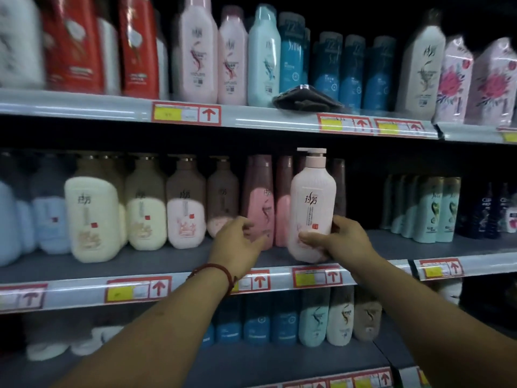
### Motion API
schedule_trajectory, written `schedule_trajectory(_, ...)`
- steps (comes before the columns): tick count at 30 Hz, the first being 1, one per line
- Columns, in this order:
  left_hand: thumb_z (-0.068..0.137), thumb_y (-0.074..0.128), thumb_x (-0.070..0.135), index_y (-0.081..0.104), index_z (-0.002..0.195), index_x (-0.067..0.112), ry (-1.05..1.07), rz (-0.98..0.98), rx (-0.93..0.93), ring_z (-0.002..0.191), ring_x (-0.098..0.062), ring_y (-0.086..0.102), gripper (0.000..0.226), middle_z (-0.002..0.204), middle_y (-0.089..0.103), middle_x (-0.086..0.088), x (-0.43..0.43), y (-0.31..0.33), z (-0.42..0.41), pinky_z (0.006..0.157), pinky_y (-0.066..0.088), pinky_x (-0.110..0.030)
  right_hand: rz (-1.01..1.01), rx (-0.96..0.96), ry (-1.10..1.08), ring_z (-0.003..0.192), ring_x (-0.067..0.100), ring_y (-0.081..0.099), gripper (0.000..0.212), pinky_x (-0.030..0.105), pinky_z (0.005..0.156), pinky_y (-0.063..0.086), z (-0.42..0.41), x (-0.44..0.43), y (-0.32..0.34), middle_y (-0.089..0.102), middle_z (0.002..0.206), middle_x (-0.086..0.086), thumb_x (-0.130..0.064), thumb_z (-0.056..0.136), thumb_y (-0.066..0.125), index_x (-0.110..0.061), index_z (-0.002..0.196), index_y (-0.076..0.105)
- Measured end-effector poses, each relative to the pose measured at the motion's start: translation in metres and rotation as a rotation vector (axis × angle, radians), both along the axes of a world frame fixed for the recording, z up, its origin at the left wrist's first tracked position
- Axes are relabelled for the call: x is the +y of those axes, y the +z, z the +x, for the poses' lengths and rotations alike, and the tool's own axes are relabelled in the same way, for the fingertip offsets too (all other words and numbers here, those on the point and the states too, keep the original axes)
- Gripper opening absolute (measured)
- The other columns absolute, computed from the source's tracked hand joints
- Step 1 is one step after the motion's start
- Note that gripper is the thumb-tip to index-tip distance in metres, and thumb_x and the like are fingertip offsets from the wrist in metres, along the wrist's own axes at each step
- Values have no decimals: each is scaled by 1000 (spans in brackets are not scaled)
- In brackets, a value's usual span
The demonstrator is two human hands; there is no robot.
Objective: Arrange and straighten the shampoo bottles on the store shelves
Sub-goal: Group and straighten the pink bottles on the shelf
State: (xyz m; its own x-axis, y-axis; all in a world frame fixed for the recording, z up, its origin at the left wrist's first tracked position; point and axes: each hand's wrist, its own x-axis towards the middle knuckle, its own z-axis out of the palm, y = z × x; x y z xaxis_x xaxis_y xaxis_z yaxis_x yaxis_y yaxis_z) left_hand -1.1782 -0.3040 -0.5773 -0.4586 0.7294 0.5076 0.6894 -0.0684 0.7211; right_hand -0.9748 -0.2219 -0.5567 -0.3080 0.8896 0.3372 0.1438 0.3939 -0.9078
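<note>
— Where is the pale pink plastic pump bottle [312, 208]?
— At the front edge of the grey middle shelf [167, 261], upright, its long axis vertical. The spout points left and the label faces out. The right hand [340, 239] grips its lower part.
— Around it?
— Tall brown-capped pink bottles [258, 197] stand close behind. The left hand [237, 239] hovers before them, fingers loosely curled, holding nothing.

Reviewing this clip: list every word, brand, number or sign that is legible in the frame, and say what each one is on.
"拉芳": on the pale pink pump bottle gripped by the right hand, and on the cream bottle.
"72": near the tops of the blue bottles.
Red up-arrow sign: on the price tags.
Price-tag print, the small label text and the wording on the other bottles are too blurred to read.
</note>
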Motion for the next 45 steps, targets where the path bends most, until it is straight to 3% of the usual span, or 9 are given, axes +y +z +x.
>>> schedule_trajectory(4,76,86,19,60,125,17,-161,-110,-2,84,1,63,56,110,66,8,-30,-2,-12,72,50,-7,36,-26,139,86,17,74,43,29,64,61,-38,-32,-1,76,98,1,-22,69,91,-16,107,72)
schedule_trajectory(8,69,90,28,63,125,18,-200,-97,-59,98,-8,70,62,116,72,5,-50,-3,-40,90,59,-28,58,-30,222,83,16,74,45,23,61,58,-87,-44,-4,77,98,5,-13,70,89,-9,112,71)
schedule_trajectory(12,73,88,31,65,122,18,-66,-64,43,102,-13,69,56,117,72,4,-54,-1,-73,92,58,-33,65,-45,243,88,24,74,48,30,62,59,-131,-39,-8,75,105,7,-15,70,90,-12,113,69)
schedule_trajectory(17,77,86,29,67,123,17,-34,-99,89,94,-7,65,51,114,72,4,-42,-2,-102,69,47,-8,150,-170,182,70,24,73,47,41,61,63,-163,-28,-17,73,98,4,-29,73,86,-15,112,63)
schedule_trajectory(22,79,84,33,69,109,17,9,-29,59,78,5,62,38,93,67,11,-29,-15,-107,59,46,-4,193,-189,159,70,13,73,40,34,62,62,-167,-18,-35,72,102,-6,-39,81,79,-21,113,62)
schedule_trajectory(28,76,84,43,77,106,14,75,62,95,83,-2,70,42,95,76,7,-27,-25,-105,74,55,-15,222,-252,110,81,11,71,44,36,75,62,-170,-13,-40,72,105,-8,-50,82,69,-22,116,66)
schedule_trajectory(33,77,85,34,79,86,21,101,70,68,74,1,70,18,79,76,11,-31,-28,-105,74,58,-19,226,-248,36,77,18,70,44,40,75,61,-175,-16,-43,73,96,-2,-52,84,70,-17,110,71)
schedule_trajectory(40,78,82,14,80,98,25,-11,34,-63,79,15,66,23,73,69,28,-39,-23,-111,68,44,2,157,-178,7,48,9,67,34,15,45,49,-173,-19,-40,74,97,6,-28,84,80,-7,109,71)
schedule_trajectory(45,79,79,12,77,101,28,-66,3,-106,86,13,66,27,91,74,20,-38,-23,-113,75,49,-2,165,-332,-67,69,17,73,40,30,63,61,-183,-13,-37,72,111,3,-33,78,84,-15,108,65)
